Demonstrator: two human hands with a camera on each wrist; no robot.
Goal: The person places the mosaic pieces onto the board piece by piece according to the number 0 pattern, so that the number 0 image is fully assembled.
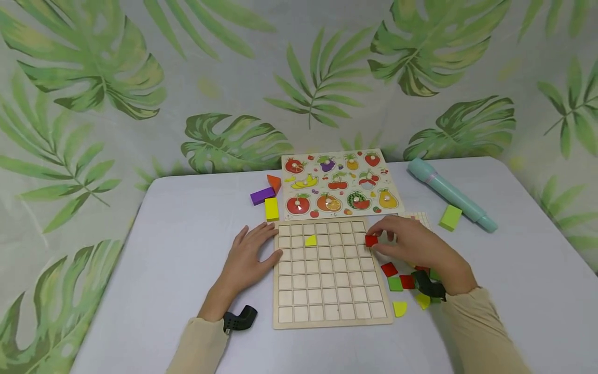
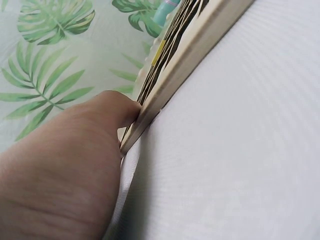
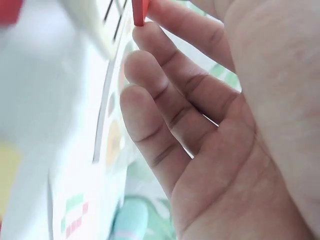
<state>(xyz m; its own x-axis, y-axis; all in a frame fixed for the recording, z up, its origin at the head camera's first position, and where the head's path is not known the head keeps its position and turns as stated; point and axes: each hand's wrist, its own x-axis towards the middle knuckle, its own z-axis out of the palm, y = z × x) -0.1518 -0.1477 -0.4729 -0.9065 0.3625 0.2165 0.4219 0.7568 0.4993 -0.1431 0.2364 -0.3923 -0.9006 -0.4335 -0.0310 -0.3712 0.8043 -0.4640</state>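
A wooden grid board (image 1: pixel 333 281) lies flat on the white table, with one yellow quarter-round tile (image 1: pixel 311 240) in a cell of its second row. My left hand (image 1: pixel 247 259) rests at the board's upper left edge, fingers extended and thumb touching the rim; the left wrist view shows the thumb (image 2: pixel 125 110) against that edge. At the upper right edge, my right hand (image 1: pixel 416 244) pinches a red square tile (image 1: pixel 371 241) between thumb and fingertips. In the right wrist view the red tile (image 3: pixel 140 11) shows only in part, above the other bent fingers.
Loose red, green and yellow tiles (image 1: pixel 389 269) lie right of the board, partly under the right wrist. Behind stands a fruit puzzle board (image 1: pixel 343 182), beside yellow (image 1: pixel 272 209), purple (image 1: pixel 262 196) and orange blocks (image 1: pixel 274 183). A teal microphone-shaped object (image 1: pixel 450 195) and green block (image 1: pixel 450 217) lie right.
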